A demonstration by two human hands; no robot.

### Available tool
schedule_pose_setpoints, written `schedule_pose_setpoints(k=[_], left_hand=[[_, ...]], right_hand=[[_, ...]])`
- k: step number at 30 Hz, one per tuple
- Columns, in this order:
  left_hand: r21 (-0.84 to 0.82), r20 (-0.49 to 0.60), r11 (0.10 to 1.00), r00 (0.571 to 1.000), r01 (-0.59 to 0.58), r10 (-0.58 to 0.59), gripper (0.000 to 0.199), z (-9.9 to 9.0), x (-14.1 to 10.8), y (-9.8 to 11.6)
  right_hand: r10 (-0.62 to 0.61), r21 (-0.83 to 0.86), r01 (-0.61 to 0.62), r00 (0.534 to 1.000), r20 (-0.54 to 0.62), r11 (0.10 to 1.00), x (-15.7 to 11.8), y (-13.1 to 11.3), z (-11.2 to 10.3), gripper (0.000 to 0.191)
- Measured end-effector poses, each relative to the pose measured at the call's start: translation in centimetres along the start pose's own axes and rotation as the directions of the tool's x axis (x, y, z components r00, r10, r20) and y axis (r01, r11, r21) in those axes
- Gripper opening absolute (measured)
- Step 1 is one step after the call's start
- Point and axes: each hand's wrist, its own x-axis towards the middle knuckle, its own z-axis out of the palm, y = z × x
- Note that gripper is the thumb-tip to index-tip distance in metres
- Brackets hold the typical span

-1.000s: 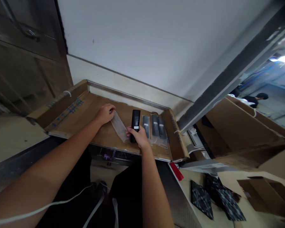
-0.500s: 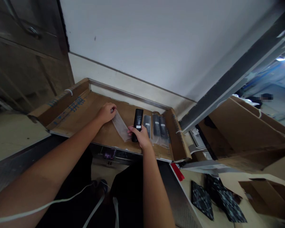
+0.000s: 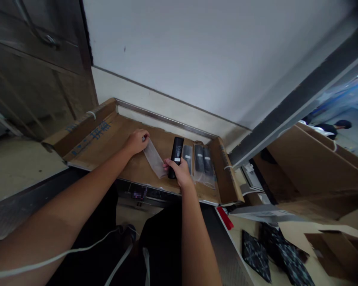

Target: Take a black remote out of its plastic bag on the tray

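My left hand (image 3: 139, 142) is closed on the upper end of a translucent plastic sleeve (image 3: 154, 159), which slants down toward my right hand (image 3: 180, 171). In that right hand is a black remote control (image 3: 177, 150), held upright by its lower part, its back with a white label facing me. The sleeve's lower end lies close to my right fingertips; whether they touch it I cannot tell. Just right of the remote lies a sleeved dark remote (image 3: 187, 154), and beyond it are two more sleeved remotes (image 3: 199, 159) side by side. All lie on a cardboard-lined tray (image 3: 128, 167).
Raised cardboard flaps (image 3: 230, 174) edge the tray at both sides, and a white panel (image 3: 167, 59) rises behind. At right stand a large cardboard box (image 3: 304, 167) and dark patterned pieces (image 3: 286, 252). Another person (image 3: 334, 128) is in the far right background.
The view has shifted a little, so the tray sits slightly farther right. Both hands keep their holds on the sleeve and the remote control, with hardly any movement against the tray.
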Motion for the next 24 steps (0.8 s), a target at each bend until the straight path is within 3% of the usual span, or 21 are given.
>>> schedule_pose_setpoints(k=[24], left_hand=[[0.013, 0.020, 1.000, 1.000, 0.019, -0.019, 0.015, -0.20, 0.04, 0.27]], right_hand=[[0.016, -0.002, -0.017, 1.000, -0.022, 1.000, 0.21, 0.24, -0.18, 0.034]])
